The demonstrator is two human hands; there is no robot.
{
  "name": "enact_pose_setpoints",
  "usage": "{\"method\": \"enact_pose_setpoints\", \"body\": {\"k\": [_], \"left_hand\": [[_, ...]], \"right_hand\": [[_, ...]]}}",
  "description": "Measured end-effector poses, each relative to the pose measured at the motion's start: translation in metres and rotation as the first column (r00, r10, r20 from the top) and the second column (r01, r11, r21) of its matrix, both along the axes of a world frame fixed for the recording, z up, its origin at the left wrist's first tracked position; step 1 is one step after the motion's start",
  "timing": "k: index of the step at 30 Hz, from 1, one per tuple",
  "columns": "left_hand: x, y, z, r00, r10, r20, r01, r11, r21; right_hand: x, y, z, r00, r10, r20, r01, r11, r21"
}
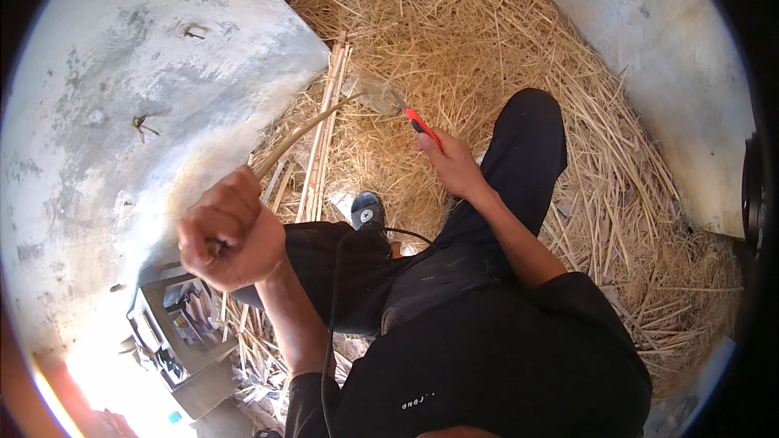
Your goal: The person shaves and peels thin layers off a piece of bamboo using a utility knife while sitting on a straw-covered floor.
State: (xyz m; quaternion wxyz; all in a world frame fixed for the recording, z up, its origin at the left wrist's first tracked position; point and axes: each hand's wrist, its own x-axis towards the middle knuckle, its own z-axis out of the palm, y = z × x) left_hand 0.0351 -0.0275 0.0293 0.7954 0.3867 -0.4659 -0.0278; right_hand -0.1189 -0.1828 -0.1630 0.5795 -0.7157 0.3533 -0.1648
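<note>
My left hand [231, 231] is closed in a fist around a thin, slightly curved cane-like stick [302, 131], whose long end points forward and to the right. My right hand [454, 166] grips a red utility knife [423, 128] with a black slider. The knife's blade points forward and left, a short way to the right of the stick's far tip; blade and stick look apart. Several long pale split strips [323, 134] lie beyond my left hand, partly behind the stick.
Shavings and straw-like strips [454, 24] cover the floor. Whitewashed walls stand at left [154, 73] and right [649, 40]. A small cabinet [182, 341] with assorted things sits lower left. My sandalled foot [367, 209] is ahead, and a black cable [334, 316] runs across my lap.
</note>
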Motion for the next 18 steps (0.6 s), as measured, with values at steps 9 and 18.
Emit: {"method": "enact_pose_setpoints", "body": {"k": [9, 18], "left_hand": [[-0.036, 0.003, 0.022, 0.993, -0.077, 0.084, 0.082, 0.995, -0.05], [-0.049, 0.006, -0.027, 0.994, -0.091, 0.053, 0.089, 0.995, 0.041]], "right_hand": [[-0.018, 0.011, 0.023, 0.989, 0.062, 0.131, -0.064, 0.998, 0.015], [-0.042, 0.019, 0.03, 0.992, 0.042, 0.118, -0.039, 0.999, -0.029]]}}
